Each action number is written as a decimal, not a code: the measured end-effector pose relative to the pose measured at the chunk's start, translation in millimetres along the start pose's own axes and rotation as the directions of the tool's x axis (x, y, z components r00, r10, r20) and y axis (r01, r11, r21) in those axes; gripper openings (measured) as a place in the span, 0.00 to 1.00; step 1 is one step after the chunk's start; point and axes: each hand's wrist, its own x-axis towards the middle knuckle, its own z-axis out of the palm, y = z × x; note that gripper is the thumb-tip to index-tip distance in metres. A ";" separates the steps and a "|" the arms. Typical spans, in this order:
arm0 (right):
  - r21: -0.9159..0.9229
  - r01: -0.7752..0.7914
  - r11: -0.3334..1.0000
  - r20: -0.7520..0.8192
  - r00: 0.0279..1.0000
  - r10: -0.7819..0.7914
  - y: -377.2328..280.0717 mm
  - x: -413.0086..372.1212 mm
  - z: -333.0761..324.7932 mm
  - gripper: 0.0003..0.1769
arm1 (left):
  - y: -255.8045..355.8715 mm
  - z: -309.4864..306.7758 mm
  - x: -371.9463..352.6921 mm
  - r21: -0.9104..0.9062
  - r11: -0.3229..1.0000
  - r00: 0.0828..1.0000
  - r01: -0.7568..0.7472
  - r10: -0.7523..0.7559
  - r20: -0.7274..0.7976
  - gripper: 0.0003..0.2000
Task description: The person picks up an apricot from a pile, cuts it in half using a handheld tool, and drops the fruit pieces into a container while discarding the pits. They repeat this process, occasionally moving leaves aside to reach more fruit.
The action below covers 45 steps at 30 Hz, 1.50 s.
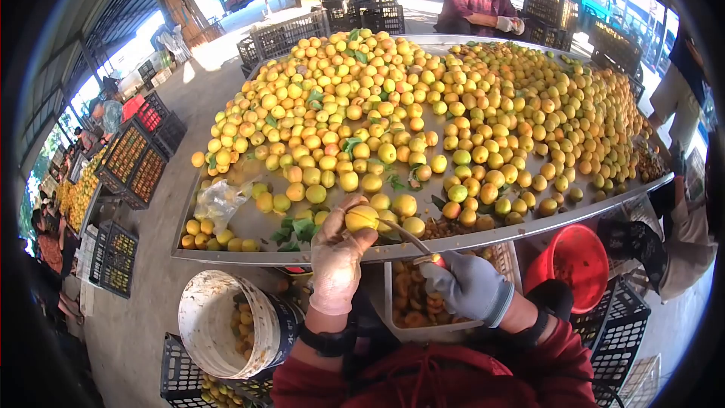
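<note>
My left hand (pixel 337 259) is closed around a yellow apricot (pixel 362 217) just above the near edge of the metal table (pixel 483 240). In a grey glove, my right hand (pixel 470 287) grips a thin curved tool (pixel 410 237) that looks like a knife, with red showing near the fingers. The tool's far end reaches the apricot; whether it has cut in cannot be made out. Below the right hand, a pale tray (pixel 390 296) contains cut apricot pieces (pixel 410 296). A large heap of whole apricots (pixel 343 98) covers much of the table, with green leaves (pixel 300 228) among them.
A white bucket (pixel 202 317) with some fruit stands at lower left, and a red bucket (pixel 585 268) at right. Clear plastic (pixel 219 202) lies on the table's left. Black crates (pixel 134 162) surround the area. Another person (pixel 483 0) sits across the table.
</note>
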 end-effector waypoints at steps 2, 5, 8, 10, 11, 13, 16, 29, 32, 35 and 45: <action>-0.039 -0.004 0.999 0.016 1.000 0.004 -5.1 1.8 -2.7 0.15 | 1.8 7.3 -2.1 0.051 0.999 1.000 -0.002 0.003 -0.031 0.20; -0.099 -0.023 0.995 0.037 0.999 0.027 -7.9 5.5 -3.5 0.15 | 1.3 8.3 -3.1 0.149 0.989 0.998 0.001 0.009 -0.062 0.21; -0.124 -0.062 0.990 0.061 0.996 0.070 -9.7 7.4 -3.0 0.15 | 0.5 6.3 -2.4 0.185 0.983 0.999 -0.005 0.012 -0.040 0.21; -0.152 -0.018 0.988 0.028 0.999 0.023 -9.0 8.2 0.4 0.15 | 2.7 8.4 -3.1 0.039 0.997 0.997 0.063 -0.061 -0.037 0.21; -0.151 -0.021 0.988 0.027 0.999 0.026 -10.6 9.1 0.4 0.15 | 4.8 10.5 -3.5 0.040 0.997 0.997 0.066 -0.064 -0.037 0.21; -0.143 -0.082 0.986 0.035 0.995 0.088 -14.3 12.0 -0.8 0.17 | 9.5 13.6 -3.8 -0.081 0.986 0.989 0.146 -0.147 -0.006 0.25; -0.096 -0.040 0.995 0.016 0.999 0.042 -6.8 13.5 4.0 0.17 | 8.7 6.4 -2.5 0.002 0.985 0.984 0.173 -0.173 0.032 0.25; -0.230 -0.059 0.971 0.017 0.998 0.064 5.2 22.7 19.5 0.22 | -7.1 16.1 -15.5 -0.017 0.972 0.971 0.233 -0.234 -0.042 0.23; -0.082 -0.086 0.993 -0.036 0.996 0.083 16.3 22.3 39.5 0.24 | -13.3 19.9 -16.5 -0.105 0.977 0.981 0.186 -0.190 -0.027 0.20; -0.035 -0.099 0.995 -0.007 0.995 0.098 13.4 24.4 38.7 0.25 | -16.1 16.7 -18.0 -0.089 0.983 0.983 0.161 -0.168 -0.072 0.18; 0.495 -0.401 0.770 0.264 0.915 0.307 0.4 26.3 25.8 0.20 | -14.4 16.3 -15.7 -0.062 0.975 0.976 0.212 -0.215 -0.043 0.18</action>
